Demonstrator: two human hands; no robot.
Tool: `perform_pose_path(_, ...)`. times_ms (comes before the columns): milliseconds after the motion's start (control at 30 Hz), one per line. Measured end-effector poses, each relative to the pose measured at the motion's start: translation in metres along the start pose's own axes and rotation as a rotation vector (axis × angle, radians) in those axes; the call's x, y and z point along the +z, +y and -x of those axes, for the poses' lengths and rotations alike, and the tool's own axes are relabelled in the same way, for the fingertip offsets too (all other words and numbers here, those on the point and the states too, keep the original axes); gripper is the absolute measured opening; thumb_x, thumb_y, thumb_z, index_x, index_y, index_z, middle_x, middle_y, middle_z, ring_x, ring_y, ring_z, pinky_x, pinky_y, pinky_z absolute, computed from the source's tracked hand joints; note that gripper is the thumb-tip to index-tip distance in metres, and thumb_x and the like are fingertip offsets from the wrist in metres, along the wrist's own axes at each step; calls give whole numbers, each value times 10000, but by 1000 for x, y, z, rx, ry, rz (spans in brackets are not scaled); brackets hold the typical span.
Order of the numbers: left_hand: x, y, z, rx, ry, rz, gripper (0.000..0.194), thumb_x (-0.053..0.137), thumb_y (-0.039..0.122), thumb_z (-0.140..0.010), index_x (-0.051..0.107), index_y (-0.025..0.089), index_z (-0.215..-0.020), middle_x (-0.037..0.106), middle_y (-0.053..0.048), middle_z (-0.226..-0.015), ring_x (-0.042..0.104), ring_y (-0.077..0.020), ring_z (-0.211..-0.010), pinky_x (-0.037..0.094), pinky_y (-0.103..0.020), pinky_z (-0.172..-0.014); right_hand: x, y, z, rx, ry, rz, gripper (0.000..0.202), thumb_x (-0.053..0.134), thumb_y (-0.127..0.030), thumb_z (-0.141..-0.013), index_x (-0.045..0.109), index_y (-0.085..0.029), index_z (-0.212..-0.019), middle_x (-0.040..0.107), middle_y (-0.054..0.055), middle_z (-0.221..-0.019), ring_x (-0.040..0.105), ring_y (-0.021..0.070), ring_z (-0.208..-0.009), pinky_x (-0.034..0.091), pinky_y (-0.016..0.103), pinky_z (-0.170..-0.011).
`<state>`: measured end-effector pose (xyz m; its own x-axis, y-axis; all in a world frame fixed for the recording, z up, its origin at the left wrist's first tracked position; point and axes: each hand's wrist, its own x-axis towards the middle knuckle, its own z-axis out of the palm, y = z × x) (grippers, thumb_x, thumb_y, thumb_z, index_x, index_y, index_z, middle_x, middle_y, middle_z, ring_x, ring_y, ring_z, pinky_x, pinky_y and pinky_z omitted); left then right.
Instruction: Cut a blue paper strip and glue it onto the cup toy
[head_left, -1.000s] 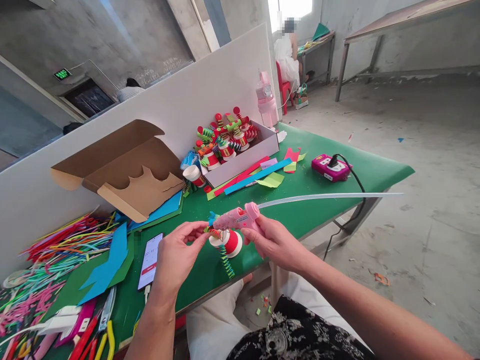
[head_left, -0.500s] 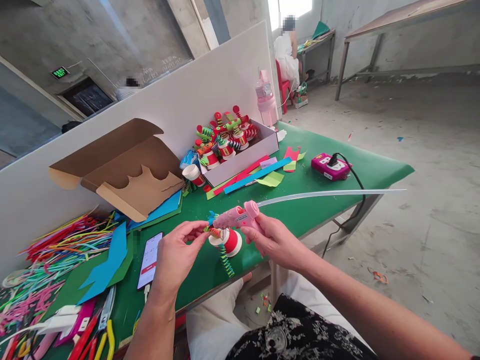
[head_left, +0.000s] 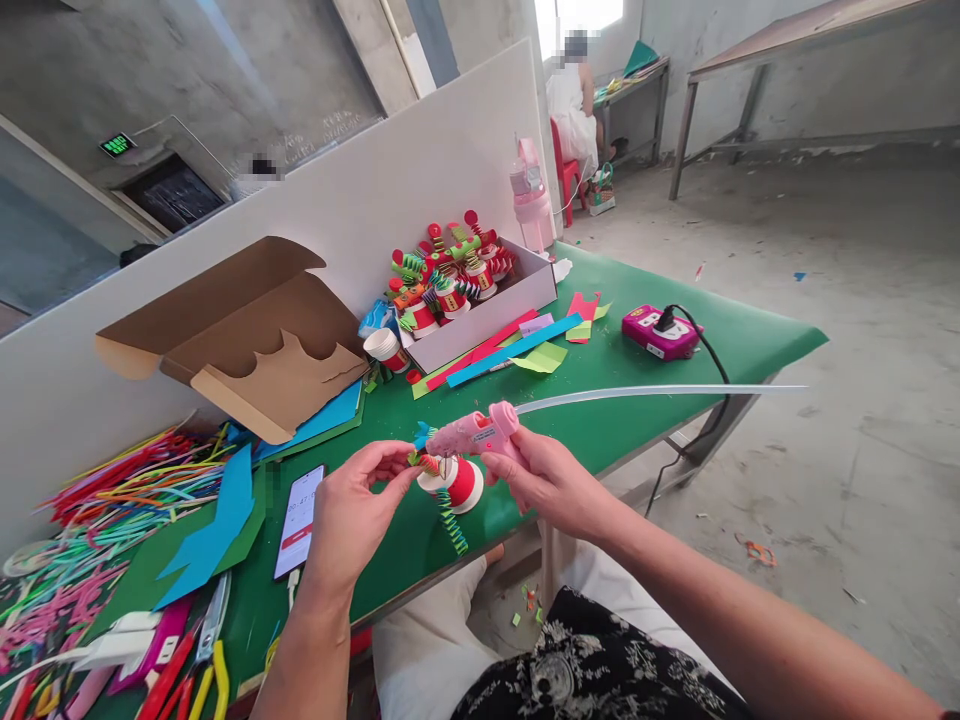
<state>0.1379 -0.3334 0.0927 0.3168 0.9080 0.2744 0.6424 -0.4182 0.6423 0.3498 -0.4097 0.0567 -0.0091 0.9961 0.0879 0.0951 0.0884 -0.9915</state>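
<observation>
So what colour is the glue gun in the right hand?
Pink with a blue nozzle: the glue gun, held by the right hand, clearest in the head view.

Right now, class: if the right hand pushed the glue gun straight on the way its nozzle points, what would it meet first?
The right hand aims the pink glue gun leftward. Its nozzle would probably first meet the folded paper strip on the paper cup, then the left hand fingers pinching it; depth is uncertain.

My table (head_left: 660, 395) wears a green cover. At its far edge sits a white box (head_left: 487, 318) of finished cup toys, a pink bottle (head_left: 531, 205) behind it and coloured paper strips (head_left: 517, 347) before it. A pink power strip (head_left: 661, 333) lies far right. Left: a brown carton (head_left: 247, 340), pipe cleaners (head_left: 112, 500), blue paper (head_left: 217, 530), a phone (head_left: 300, 520), and scissors (head_left: 206, 650) nearest.
</observation>
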Motion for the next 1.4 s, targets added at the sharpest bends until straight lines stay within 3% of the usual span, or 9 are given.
perform_pose_path(267, 2, -2, 0, 248, 41, -122, 133, 645, 324, -846, 713, 227, -908, 725, -13, -936, 668, -137, -743, 546, -243, -697, 1, 7, -3, 130, -15, -164, 424, 479, -604, -915, 477, -212, -753, 472, -69, -472, 473, 105, -447, 347, 229, -461)
perform_pose_path(533, 4, -6, 0, 350, 67, -207, 128, 612, 300, -888, 698, 230, -952, 747, -16, -958, 696, -157, -834, 554, -245, -731, -3, 3, 0, 187, 16, -240, 443, 499, -611, -913, 532, -192, -772, 477, -66, -451, 466, 97, -424, 337, 213, -436)
perform_pose_path(667, 5, -8, -1, 550, 83, -266, 128, 564, 219, -919, 689, 217, -950, 745, -29, -914, 694, -155, -834, 557, -269, -804, -7, 3, 2, 184, 3, -285, 469, 492, -634, -908, 587, -185, -809, 471, -62, -464, 460, 97, -429, 323, 214, -422)
perform_pose_path(800, 7, -18, -4, 783, 91, -352, 172, 555, 121, -912, 675, 195, -1009, 744, -58, -906, 688, -167, -836, 563, -292, -807, -9, 5, 4, 216, 34, -307, 484, 506, -640, -899, 608, -176, -808, 465, -60, -468, 450, 97, -428, 301, 221, -423)
perform_pose_path(900, 8, -28, -5, 885, 119, -428, 218, 566, 75, -893, 658, 174, -1064, 738, -87, -931, 683, -186, -851, 570, -314, -792, -12, 6, 6, 236, 51, -318, 503, 506, -651, -892, 604, -171, -773, 456, -59, -467, 432, 90, -425, 284, 225, -428)
perform_pose_path(1100, 10, -36, -5, 929, 177, -466, 244, 578, 67, -883, 657, 180, -1084, 727, -100, -957, 684, -196, -869, 576, -326, -788, -16, 6, 9, 265, 97, -383, 519, 579, -680, -822, 603, -166, -884, 618, -12, -736, 434, 65, -451, 289, 231, -428)
perform_pose_path(1267, 11, -40, -2, 919, 179, -477, 274, 550, 72, -900, 651, 205, -1119, 730, -94, -978, 692, -203, -895, 579, -335, -796, -18, 5, 11, 305, 118, -355, 550, 560, -714, -809, 572, -166, -762, 463, -65, -505, 401, 77, -435, 278, 228, -442)
perform_pose_path(1400, 12, -42, 0, 915, 220, -543, 310, 574, 74, -891, 633, 191, -1172, 735, -104, -1001, 705, -210, -907, 576, -338, -818, -20, 7, 13, 298, 131, -336, 560, 557, -724, -801, 584, -167, -754, 446, -67, -484, 399, 81, -444, 261, 225, -449)
